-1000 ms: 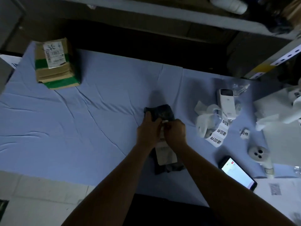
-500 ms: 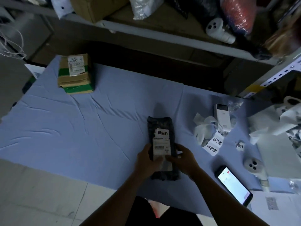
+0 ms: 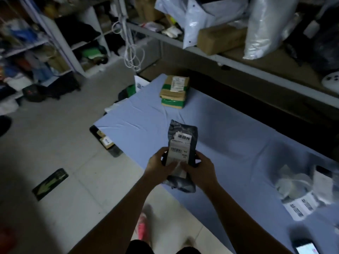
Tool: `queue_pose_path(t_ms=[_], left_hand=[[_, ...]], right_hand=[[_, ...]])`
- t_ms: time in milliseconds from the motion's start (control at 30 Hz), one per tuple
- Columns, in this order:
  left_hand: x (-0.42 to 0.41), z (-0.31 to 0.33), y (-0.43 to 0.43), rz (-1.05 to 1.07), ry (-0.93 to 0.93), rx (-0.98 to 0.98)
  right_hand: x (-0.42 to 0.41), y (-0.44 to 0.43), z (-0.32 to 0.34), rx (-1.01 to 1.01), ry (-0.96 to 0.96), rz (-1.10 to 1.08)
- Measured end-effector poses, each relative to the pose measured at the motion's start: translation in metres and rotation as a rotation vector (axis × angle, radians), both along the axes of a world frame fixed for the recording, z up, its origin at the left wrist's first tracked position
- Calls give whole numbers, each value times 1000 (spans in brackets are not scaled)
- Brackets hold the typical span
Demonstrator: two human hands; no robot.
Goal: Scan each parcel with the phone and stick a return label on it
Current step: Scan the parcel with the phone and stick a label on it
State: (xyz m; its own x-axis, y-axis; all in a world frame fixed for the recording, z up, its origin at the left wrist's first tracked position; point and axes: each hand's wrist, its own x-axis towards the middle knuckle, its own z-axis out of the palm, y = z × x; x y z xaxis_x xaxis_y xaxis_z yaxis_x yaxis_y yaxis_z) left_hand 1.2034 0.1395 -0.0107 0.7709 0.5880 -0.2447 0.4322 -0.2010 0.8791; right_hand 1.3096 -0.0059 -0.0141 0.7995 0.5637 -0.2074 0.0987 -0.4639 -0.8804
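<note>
This is a dim storeroom with a table [image 3: 238,153] under a blue cloth and a pale tiled floor beside it.

Closest, at the bottom right corner, the phone [image 3: 305,248] lies face up on the cloth with its screen lit. A little further along that side is a strip of labels [image 3: 300,206], blurry here.

Next come the two hands. The left hand [image 3: 158,167] and the right hand [image 3: 201,169] each curl round one side of the dark bag parcel [image 3: 183,178], with thumbs on top of its big white sticker [image 3: 178,154]. They hold it at its near end, right over the table's front edge. I cannot tell if it rests on the cloth.

The parcel is long, and its long way points away from the person. The return label [image 3: 184,137] is already stuck near its far end, above the big sticker.

Further out, up and a bit to the left, a stack of boxes [image 3: 174,92] sits on the far corner of the table, well apart from the parcel. Behind it stand full shelves [image 3: 256,57].

This parcel looks done. I think it should be set aside next. The parcel's far end points nearly at the stack, so a push forward would do it. The phone is on the right hand's side.
</note>
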Motion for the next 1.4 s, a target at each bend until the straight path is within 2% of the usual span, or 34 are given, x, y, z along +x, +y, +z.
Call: queue_pose_path(t_ms=[300,533,667,933,1167,1400], left_hand=[[-85,4,170,153,-25,57],[-143,-10,333,141,8,57],[-150,-22,414,128,22,-19],[-75,-60,594,59,56,-36],[27,-128,706,-115,162,-128],[132,-230,768,-429,330,71]], right_hand=[[-66,188,11,4,-14,152],[-123,346,-1,-20,-1,176],[-132,424,-16,-74,58,136],[-69,600,-65,-105,119,30],[1,708,-131,-207,252,-215],[66,770,-227,-308,421,-506]])
